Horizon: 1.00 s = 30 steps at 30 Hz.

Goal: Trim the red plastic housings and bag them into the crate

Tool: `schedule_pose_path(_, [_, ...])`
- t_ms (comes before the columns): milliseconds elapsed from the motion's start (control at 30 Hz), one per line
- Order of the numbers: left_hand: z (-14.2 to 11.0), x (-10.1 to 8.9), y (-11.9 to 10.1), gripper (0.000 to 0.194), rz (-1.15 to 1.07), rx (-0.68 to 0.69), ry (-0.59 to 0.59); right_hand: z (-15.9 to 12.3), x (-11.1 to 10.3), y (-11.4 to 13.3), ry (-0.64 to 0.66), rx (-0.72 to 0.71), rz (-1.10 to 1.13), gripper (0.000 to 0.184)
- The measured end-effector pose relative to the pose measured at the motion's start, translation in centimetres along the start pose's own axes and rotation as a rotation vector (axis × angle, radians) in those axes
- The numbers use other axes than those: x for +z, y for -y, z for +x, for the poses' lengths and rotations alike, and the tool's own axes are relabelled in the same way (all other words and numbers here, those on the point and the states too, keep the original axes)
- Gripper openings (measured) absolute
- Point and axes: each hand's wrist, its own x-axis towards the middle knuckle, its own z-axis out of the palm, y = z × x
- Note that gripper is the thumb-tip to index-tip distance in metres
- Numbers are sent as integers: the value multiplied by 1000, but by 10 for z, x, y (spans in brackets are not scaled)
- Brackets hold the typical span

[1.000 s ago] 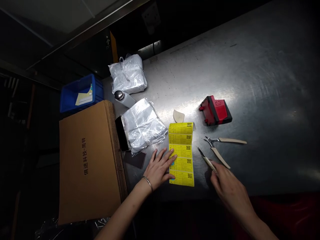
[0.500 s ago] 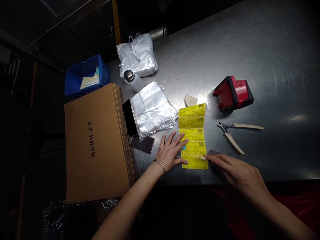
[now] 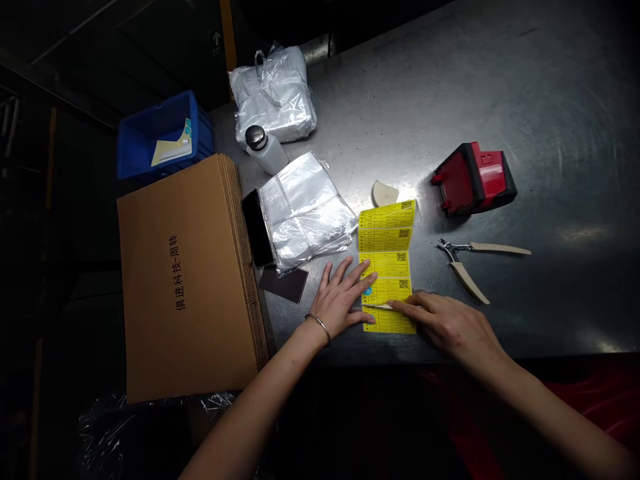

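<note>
A strip of yellow printed labels [image 3: 385, 268] with QR codes and a round blue sticker lies on the metal table, its far end curling up. My left hand [image 3: 341, 301] is spread flat with its fingertips pressing on the strip's left edge. In my right hand [image 3: 445, 320] is a slim pointed tool [image 3: 379, 307], like a thin craft knife, lying across the line between two labels near the strip's close end. Its tip reaches close to the left edge. The fingers cover most of its handle.
Right of the strip lie nippers [image 3: 463, 263] and a red-black device [image 3: 477, 179]. A pale wedge [image 3: 385, 193] sits behind it. Leftward are clear plastic bags [image 3: 307, 207], a phone [image 3: 257, 227], a dark card [image 3: 285, 283], a pump bottle [image 3: 270, 153], stacked cardboard [image 3: 175, 280] and a blue bin [image 3: 203, 133].
My right hand has moved left with the tool across the label strip, bringing the tip near its left edge. My left hand stays pressed there. The view has shifted slightly.
</note>
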Motion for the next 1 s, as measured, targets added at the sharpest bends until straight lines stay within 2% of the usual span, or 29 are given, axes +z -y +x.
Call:
schedule_pose_path(367, [0,0,-1,92,18,-3,5,-8,-2,-8,-20,-8,7,48])
schedule_pose_path(800, [1,-2,-2,91,27,-16,19,-42,-29,-34,-43,75,14,52])
schedule_pose_path(1000, [1,-2,-1,92,21,-16,21,-60,-42,-49,-46,96,-3,60])
